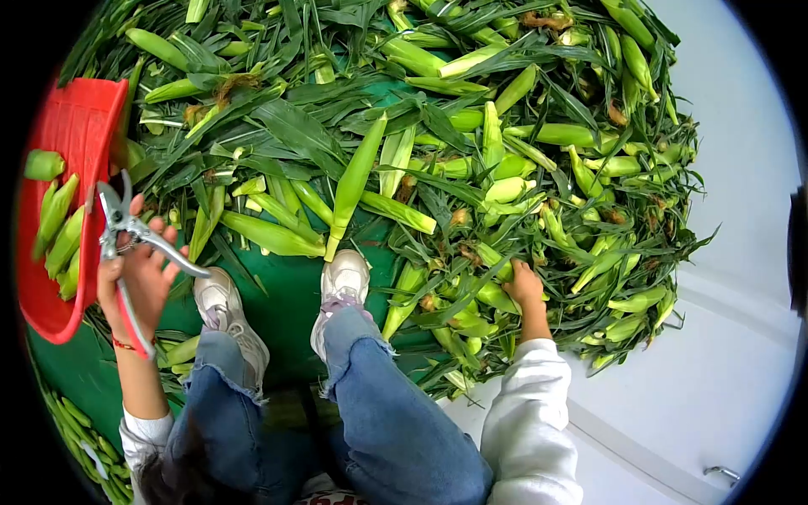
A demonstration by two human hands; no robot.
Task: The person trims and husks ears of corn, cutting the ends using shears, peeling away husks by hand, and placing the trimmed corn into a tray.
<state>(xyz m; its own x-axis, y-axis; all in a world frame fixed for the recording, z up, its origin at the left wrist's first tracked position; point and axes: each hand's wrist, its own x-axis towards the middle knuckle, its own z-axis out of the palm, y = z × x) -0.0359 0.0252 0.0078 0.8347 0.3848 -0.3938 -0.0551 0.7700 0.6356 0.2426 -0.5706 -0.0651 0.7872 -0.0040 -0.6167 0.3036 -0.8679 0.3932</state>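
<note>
Beside your left knee, your left hand [147, 278] holds the pruning shears [124, 223] loosely, fingers half uncurled and blades apart; with so slack a hold they could slip, or nick your fingertips. An upright corn ear [358, 181] has its stalk end against your right shoe [345, 273], so a shift of that foot could knock it over. Your right hand [526, 288] reaches into the heap, fingers bent over a husked-in ear [494, 261]; leaves hide whether they clamp it, and could snag a pull. Bare green mat [286, 313] between your shoes gives some room. Left, the red tub's [114, 109] raised rim stands just beside the shears, a likely bump; right, past the heap's edge, the pale floor [665, 379] lies open.
</note>
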